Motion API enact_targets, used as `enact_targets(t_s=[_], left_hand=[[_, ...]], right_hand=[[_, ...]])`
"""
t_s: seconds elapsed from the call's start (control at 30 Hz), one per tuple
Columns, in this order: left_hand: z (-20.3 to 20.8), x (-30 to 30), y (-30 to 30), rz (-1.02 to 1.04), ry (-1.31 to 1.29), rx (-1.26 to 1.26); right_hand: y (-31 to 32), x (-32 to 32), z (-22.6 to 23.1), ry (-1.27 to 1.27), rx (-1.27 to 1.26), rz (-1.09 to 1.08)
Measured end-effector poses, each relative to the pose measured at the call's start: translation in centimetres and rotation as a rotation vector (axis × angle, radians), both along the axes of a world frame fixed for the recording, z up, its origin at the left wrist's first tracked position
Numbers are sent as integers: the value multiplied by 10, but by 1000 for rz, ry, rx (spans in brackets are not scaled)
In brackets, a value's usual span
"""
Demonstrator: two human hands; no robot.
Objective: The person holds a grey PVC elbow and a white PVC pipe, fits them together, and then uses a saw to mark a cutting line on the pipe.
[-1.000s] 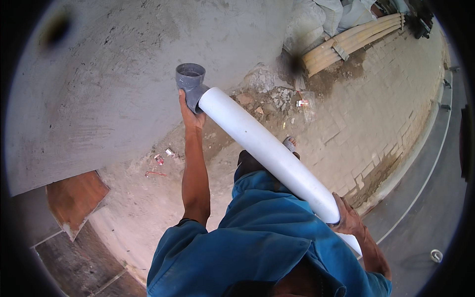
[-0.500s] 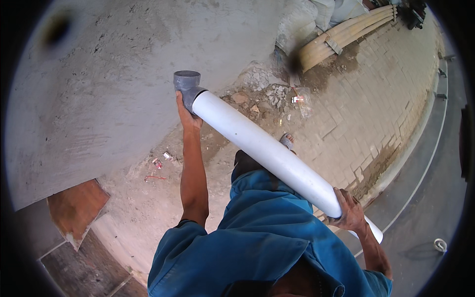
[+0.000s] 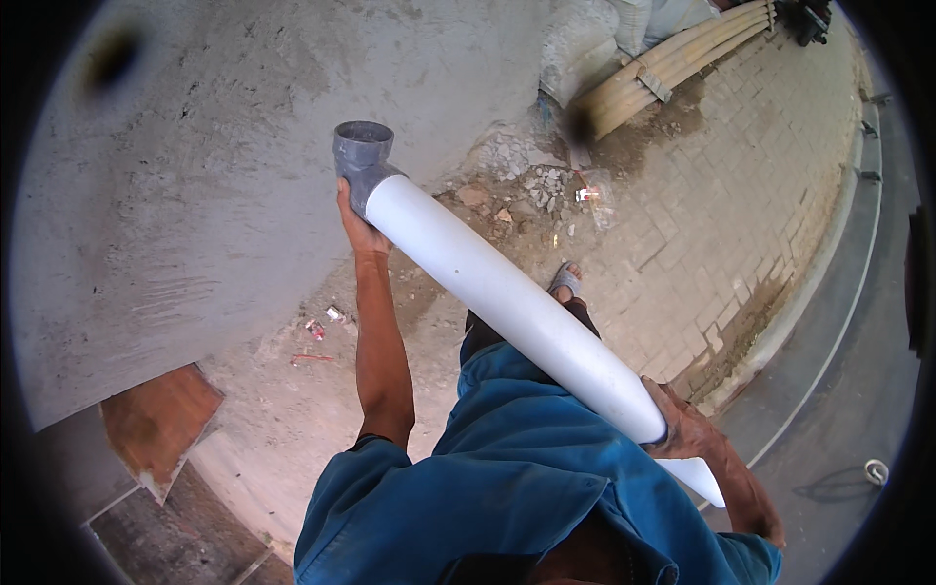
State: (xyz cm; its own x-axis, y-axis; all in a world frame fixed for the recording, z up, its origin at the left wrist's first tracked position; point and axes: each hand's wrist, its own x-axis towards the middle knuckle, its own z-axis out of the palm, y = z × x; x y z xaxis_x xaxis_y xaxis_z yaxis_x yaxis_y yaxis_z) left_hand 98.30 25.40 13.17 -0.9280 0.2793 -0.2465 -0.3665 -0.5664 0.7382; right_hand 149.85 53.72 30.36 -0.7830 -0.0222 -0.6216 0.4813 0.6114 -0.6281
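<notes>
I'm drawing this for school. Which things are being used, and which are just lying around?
Being used:
- white pipe, right hand near its lower end
- grey elbow fitting, in the left hand

Seemingly just lying around:
- yellowish poles
- pale sacks
- broken rubble
- brown board

The one head view, wide and fisheye, looks steeply down past the wearer's blue shirt, with the left hand and right hand fairly near, paving and road farther off.
</notes>
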Motion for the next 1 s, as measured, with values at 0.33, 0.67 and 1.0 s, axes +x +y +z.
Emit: enact_targets(t_s=[0.33,0.67,1.0], left_hand=[[44,10,32,-174,206,77],[63,11,24,-95,115,23],[66,5,15,-73,231,39]], right_hand=[[-22,-22,-37,-179,-582,-384],[-17,-28,-32,-233,-594,-421],[-26,-44,-26,-167,-303,-232]])
